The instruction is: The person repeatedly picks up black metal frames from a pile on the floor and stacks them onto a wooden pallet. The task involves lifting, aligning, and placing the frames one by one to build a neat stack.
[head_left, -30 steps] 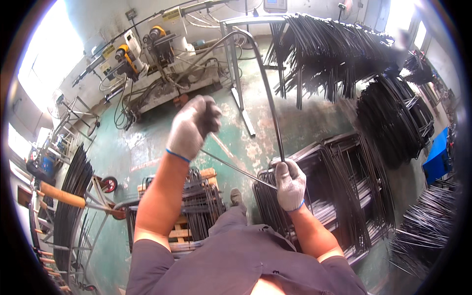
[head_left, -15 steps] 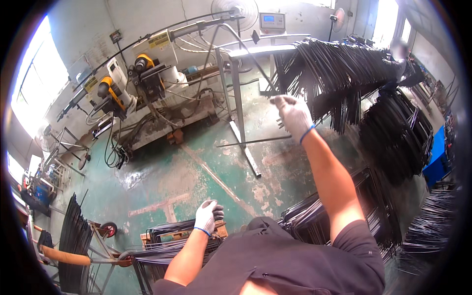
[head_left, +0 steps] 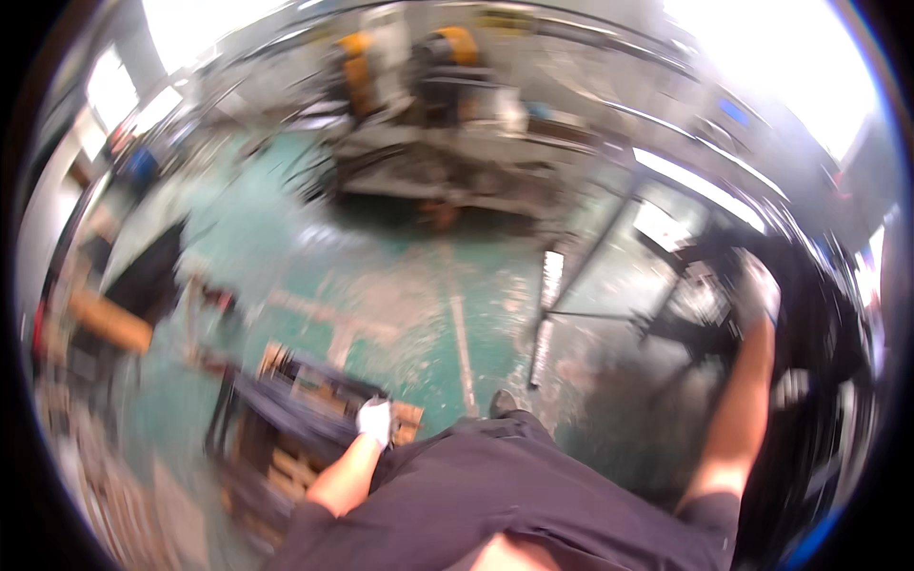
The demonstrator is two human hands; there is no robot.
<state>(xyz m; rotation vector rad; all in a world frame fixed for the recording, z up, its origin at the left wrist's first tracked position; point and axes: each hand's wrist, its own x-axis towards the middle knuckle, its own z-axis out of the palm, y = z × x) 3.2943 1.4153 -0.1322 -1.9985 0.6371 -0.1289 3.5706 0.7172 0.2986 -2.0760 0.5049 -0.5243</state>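
Observation:
My right hand, in a white glove, is stretched out to the far right. It is at the mass of dark metal rods hanging on a metal stand. Motion blur hides its fingers and whether it grips a rod. Nearer to me, my left hand, also gloved in white, hangs low beside a stack of dark bent rods on a wooden pallet. Its fingers are smeared too, and any contact with the stack is unclear.
Along the far wall stands a machine bench with two yellow-and-black units. At left are another dark bundle of rods and an orange-brown padded bar. The stand's foot bar lies on the green floor.
The view has turned and is heavily blurred; the machines and stand now appear farther right. My right hand has gone from the stand's near end to the rods at far right. My left stays low.

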